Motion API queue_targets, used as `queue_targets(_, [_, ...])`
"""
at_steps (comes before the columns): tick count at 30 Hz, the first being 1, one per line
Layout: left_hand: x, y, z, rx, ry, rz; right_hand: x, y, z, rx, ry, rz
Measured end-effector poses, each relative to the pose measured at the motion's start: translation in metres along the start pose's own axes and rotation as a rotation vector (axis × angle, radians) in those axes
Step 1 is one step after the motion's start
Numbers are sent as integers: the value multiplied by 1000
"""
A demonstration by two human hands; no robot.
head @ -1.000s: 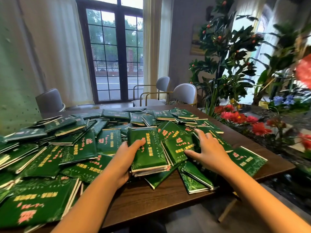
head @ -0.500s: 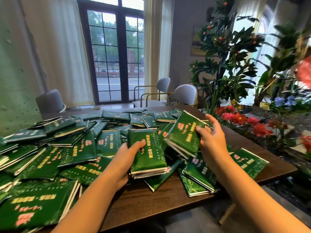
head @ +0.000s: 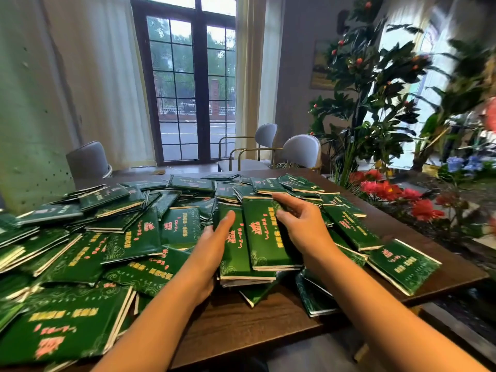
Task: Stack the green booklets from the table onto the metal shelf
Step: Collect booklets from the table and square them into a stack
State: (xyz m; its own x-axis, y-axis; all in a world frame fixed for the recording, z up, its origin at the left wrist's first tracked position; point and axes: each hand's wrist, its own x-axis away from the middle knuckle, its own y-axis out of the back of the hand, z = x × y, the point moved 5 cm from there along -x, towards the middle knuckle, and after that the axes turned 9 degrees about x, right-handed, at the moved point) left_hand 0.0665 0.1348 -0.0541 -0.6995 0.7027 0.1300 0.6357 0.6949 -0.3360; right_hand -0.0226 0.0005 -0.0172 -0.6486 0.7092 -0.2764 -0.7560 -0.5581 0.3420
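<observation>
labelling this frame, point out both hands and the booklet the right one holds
left hand [head: 212, 251]: head view, back of hand
right hand [head: 303, 226]: head view, back of hand
booklet [head: 264, 237]: head view, green front cover

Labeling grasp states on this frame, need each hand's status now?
Left hand: holding the booklet stack by its left edge, thumb on top.
Right hand: gripping the top booklet at its right edge.

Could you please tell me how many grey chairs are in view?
3. One grey round-backed chair stands beyond the dark wooden table's far left corner; a second chair at its far right end; a third chair just behind that one. More may be hidden.
</observation>
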Motion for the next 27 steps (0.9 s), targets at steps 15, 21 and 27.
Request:
queue_targets(15, [13, -22, -12, 35, 62, 67, 16, -15, 24, 106, 280, 32])
queue_targets(21, [31, -38, -11, 118, 85, 126, 20, 29, 1, 173, 269, -12])
queue_targets(27, [16, -57, -9, 42, 102, 48, 16, 78, -37, 745, 187, -103])
